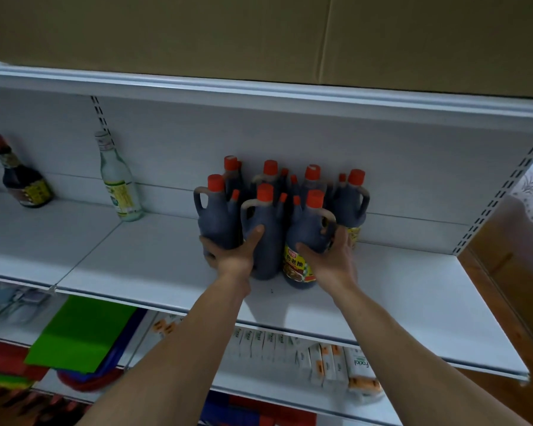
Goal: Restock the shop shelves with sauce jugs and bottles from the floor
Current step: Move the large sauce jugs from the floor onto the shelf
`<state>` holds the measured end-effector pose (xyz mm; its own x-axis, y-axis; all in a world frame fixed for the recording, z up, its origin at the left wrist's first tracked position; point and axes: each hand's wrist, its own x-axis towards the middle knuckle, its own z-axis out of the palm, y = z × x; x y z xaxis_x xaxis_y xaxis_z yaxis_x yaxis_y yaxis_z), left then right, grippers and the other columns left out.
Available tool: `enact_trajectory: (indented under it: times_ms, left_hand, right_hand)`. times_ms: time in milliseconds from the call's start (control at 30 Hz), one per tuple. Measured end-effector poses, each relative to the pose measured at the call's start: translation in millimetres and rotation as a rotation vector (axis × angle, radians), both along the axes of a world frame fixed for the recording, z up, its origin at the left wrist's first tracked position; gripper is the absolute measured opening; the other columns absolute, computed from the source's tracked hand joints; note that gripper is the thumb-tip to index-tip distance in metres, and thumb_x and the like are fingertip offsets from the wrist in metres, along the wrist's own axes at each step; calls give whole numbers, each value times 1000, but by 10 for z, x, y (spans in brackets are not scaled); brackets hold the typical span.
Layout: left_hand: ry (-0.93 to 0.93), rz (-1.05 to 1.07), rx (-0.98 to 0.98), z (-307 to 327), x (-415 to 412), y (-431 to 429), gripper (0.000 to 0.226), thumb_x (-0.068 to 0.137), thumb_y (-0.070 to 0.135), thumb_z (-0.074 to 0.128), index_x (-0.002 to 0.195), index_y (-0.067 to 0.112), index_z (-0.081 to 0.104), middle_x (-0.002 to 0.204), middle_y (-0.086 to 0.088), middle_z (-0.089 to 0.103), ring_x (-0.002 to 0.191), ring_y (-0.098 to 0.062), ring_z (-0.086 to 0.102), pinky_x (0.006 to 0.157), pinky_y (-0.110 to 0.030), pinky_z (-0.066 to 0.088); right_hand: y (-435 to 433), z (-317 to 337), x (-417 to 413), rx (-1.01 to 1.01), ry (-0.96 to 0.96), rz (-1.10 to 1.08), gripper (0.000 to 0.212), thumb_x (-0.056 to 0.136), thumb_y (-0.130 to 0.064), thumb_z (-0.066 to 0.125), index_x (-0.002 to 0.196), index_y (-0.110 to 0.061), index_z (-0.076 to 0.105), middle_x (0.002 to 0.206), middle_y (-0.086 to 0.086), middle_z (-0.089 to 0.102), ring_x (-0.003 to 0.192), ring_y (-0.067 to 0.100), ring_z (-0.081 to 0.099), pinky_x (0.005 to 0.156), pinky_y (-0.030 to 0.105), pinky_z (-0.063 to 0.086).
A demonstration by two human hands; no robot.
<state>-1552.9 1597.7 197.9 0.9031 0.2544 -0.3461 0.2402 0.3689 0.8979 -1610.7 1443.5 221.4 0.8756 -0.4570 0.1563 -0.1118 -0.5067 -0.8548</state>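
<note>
Several dark sauce jugs with orange caps and side handles stand clustered on the white shelf point(136, 256). My left hand point(233, 252) presses against the two front-left jugs, its thumb on the middle jug point(266, 222) and its fingers around the left jug point(217, 216). My right hand point(331, 256) wraps the front-right jug point(308, 232), which shows a yellow and red label. More jugs point(353, 201) stand behind, by the back panel.
A dark sauce bottle point(22, 182) and a clear glass bottle point(117, 182) stand further left on the same shelf. A cardboard box point(259, 35) sits on the shelf above. Lower shelves hold white cartons point(320, 358) and a green sheet point(80, 333). The upright point(499, 192) ends the shelf at the right.
</note>
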Motion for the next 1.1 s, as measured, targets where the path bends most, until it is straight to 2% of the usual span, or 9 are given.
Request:
enact_trajectory:
  times_ms: [100,233,400,600,733,800,900,1000,1100]
  left_hand:
    - [12,39,-7,22,31,-41,148,35,50,92,146,49,-6,157,3,16,132,-26,43,92,-58,50]
    - [-1,67,-55,-42,48,-38,134,54,34,92,148,45,-2,157,1,15,131,-28,43,86,-61,52]
    - [19,66,-128,-15,45,-29,130,56,26,92,147,47,2,156,2,19,128,-31,45,79,-63,53]
    - [13,108,-88,-10,16,-65,130,51,32,93,146,49,7,156,3,21,129,-28,46,84,-60,53]
    - [14,74,-69,26,-11,-41,129,56,31,92,147,47,3,156,2,19,129,-29,45,84,-60,53]
    - [0,34,-60,31,-55,-2,124,58,30,91,148,44,7,153,1,29,125,-29,50,80,-54,57]
    - [-49,3,45,28,-210,48,94,72,22,82,146,28,24,131,-2,57,107,-25,61,74,-34,55]
    - [-86,-41,172,31,-403,43,50,82,25,73,125,16,50,116,-8,65,94,-21,59,81,-34,47]
    - [-34,-81,353,-32,-677,6,41,82,33,71,118,17,58,116,-7,65,102,-27,60,88,-39,48]
  right_hand:
    - [7,-10,67,25,-7,-1,63,73,-34,77,120,-16,41,120,4,48,109,25,51,79,36,44]
    - [8,-39,150,69,23,-36,72,69,-42,79,124,-18,40,126,3,50,115,26,52,89,43,48]
    - [17,-81,166,81,-7,-47,68,68,-42,80,120,-19,42,123,1,53,112,24,54,84,37,46]
    - [25,-87,166,99,-26,-36,71,70,-38,80,126,-20,41,128,1,51,117,23,51,84,31,41]
    - [8,-58,159,121,-2,-12,75,69,-39,81,129,-20,39,131,1,51,121,22,51,92,36,46]
    - [-35,-39,158,136,49,8,72,70,-40,79,128,-18,41,128,0,53,115,22,54,90,41,48]
    - [-127,-12,128,116,71,60,54,70,-47,71,113,-22,52,108,-2,63,98,20,61,73,34,47]
    - [-220,-18,58,108,73,75,36,78,-42,66,104,-19,56,96,-1,64,87,20,60,66,30,41]
    - [-307,-46,-52,89,89,119,28,82,-44,62,95,-20,56,84,-4,62,79,19,57,59,29,35]
